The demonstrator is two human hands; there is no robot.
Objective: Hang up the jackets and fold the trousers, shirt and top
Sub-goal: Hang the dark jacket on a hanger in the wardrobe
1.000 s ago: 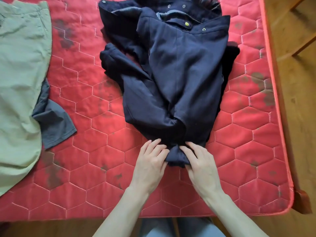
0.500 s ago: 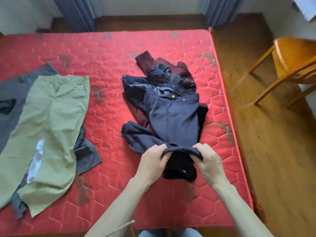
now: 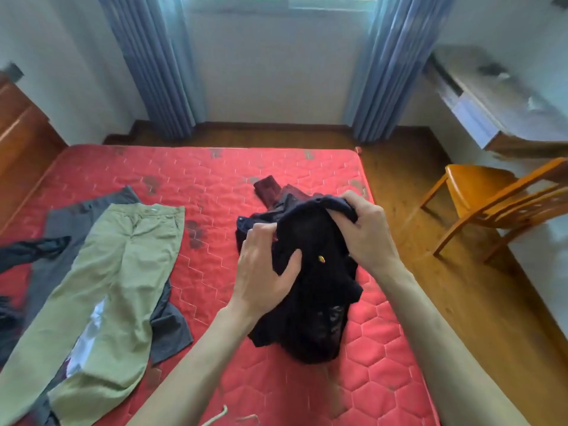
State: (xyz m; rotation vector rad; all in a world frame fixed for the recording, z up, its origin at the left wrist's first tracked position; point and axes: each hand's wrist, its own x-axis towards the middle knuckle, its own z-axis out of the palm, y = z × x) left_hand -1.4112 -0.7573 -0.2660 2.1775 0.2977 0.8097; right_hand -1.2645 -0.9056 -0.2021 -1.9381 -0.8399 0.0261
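A red bed (image 3: 215, 179) with clothes on it.
Green trousers (image 3: 116, 272) lie on the left over a grey top (image 3: 172, 330). A dark red jacket (image 3: 269, 189) lies farther back.

Both bare forearms are extended forward and raised. The left hand (image 3: 264, 269) is curled, thumb pressed into the jacket (image 3: 313, 290) it grips. The right hand (image 3: 365, 232) is clenched on the jacket's upper edge, knuckles up.
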